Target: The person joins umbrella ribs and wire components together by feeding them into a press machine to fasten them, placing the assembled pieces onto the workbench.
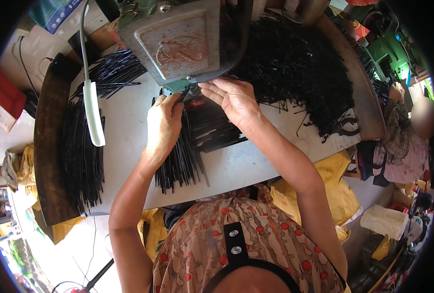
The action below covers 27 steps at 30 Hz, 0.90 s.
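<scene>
A fistful of thin black metal rods (180, 156) lies on the pale grey worktable (129, 146) just below the middle of the view, fanning out toward six o'clock while its upper ends run up under the head of the machine. The left hand (163, 124) is closed around the top of that bundle, fingers curled tight, thumb tip pressing at the point where the rods meet the machine. At one o'clock from it the right hand (234, 100) lies half open, fingers stretched flat toward the same spot, seemingly pinching a single rod end (whether it actually grips one I cannot tell, the tips overlap).

Above both hands sits the grey-green cast metal machine head (178, 41) with its small working nose (190, 90) between the fingertips. To do this feeding well, I would judge the bundle should stay squared in the left fist so one rod comes away cleanly, and the fingertips kept beside the nose, not under it.

Outward: a great heap of loose black rods (300, 63) at two o'clock, a neater combed row (82, 156) along the dark wooden edge board (46, 146) at nine, a white handled lever (94, 112) hanging beside it, yellow sacks (336, 190) at four, and another person's plaid sleeve (397, 122) at three.
</scene>
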Motion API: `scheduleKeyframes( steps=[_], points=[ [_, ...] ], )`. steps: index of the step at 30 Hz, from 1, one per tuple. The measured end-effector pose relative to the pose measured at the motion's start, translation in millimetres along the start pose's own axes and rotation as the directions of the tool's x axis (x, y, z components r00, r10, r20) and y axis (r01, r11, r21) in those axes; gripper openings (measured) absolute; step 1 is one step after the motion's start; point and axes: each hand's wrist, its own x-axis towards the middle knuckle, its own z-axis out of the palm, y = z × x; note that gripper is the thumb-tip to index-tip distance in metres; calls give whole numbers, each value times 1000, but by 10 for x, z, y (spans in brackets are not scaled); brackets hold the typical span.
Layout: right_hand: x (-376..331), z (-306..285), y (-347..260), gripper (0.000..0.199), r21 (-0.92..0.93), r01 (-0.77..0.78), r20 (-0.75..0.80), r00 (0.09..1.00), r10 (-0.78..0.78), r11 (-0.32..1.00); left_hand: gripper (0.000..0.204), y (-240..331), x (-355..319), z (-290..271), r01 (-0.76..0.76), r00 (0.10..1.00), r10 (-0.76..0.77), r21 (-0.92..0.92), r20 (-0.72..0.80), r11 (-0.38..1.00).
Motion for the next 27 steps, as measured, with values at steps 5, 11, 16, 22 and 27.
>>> scheduleKeyframes(
  steps=[5,11,16,22,27],
  points=[
    [1,15,52,14,11,22,17,1000,-22,1000,21,-41,-9,22,39,999,-39,-57,3,998],
    [17,11,56,15,-7,41,12,999,-41,999,21,7,-2,26,6,1000,-6,-22,-10,1000],
    [15,4,51,14,-25,52,24,998,-52,998,21,-14,17,52,-27,999,26,-22,-29,999],
    [10,24,88,15,-11,66,41,997,-66,998,20,-34,20,43,34,999,-35,-65,-3,997],
    [14,5,59,14,-42,73,59,996,-70,996,20,-14,20,48,-11,1000,10,-37,-20,999]
  ],
)
